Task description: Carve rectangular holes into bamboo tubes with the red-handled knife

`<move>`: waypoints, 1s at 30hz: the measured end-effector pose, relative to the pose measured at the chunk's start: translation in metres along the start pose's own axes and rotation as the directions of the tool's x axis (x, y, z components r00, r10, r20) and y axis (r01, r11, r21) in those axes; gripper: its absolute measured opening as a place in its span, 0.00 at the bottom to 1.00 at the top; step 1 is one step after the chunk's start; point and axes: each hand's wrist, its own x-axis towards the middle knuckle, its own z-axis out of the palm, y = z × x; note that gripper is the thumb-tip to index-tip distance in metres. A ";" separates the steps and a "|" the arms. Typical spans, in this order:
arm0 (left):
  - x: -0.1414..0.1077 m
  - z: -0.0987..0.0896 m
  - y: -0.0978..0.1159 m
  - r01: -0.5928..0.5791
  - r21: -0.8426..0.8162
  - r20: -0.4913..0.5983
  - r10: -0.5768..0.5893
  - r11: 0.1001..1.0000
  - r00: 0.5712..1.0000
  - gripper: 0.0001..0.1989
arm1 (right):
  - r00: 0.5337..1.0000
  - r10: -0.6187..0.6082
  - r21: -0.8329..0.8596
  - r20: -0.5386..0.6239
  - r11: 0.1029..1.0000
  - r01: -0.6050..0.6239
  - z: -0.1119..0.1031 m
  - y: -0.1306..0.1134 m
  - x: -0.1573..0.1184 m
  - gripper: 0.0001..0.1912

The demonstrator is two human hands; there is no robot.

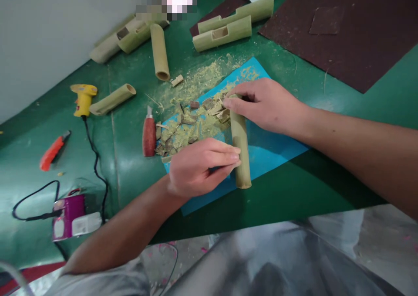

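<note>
A length of pale green bamboo tube (241,156) lies over the blue sheet (274,150), its near end reaching past the sheet's edge. At the far end of the tube, my right hand (269,106) grips it between thumb and fingers. My left hand (204,167) is closed in a pinch, fingertips against or just over the tube's left side. Whatever those fingertips may hold is too small to tell. Bamboo chips and shavings (183,132) are heaped left of the tube. A red-handled carving knife (149,134) lies beside the heap.
Several cut bamboo pieces (222,34) lie at the back of the green table (130,156). Over on the left are a yellow corded tool (83,100), an orange utility knife (54,152) and a purple box (68,217) with cables. A dark brown mat (359,39) covers the back right.
</note>
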 end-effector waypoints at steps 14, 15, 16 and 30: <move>-0.002 -0.001 0.006 0.012 0.027 -0.001 -0.012 1.000 1.000 0.06 | 1.000 0.002 -0.019 0.005 1.000 -0.002 0.001 0.000 0.000 0.26; -0.002 -0.003 0.006 0.013 0.031 0.015 -0.014 0.999 1.000 0.06 | 1.000 -0.003 -0.021 0.000 1.000 0.003 0.001 0.000 0.000 0.26; -0.002 -0.004 0.005 0.003 0.029 0.029 -0.004 1.000 1.000 0.06 | 1.000 -0.011 -0.021 -0.004 1.000 0.011 0.002 0.000 -0.001 0.26; -0.003 -0.003 0.013 0.015 -0.053 0.028 -0.014 0.998 1.000 0.09 | 1.000 -0.013 -0.069 0.002 0.998 0.013 0.002 -0.001 -0.002 0.24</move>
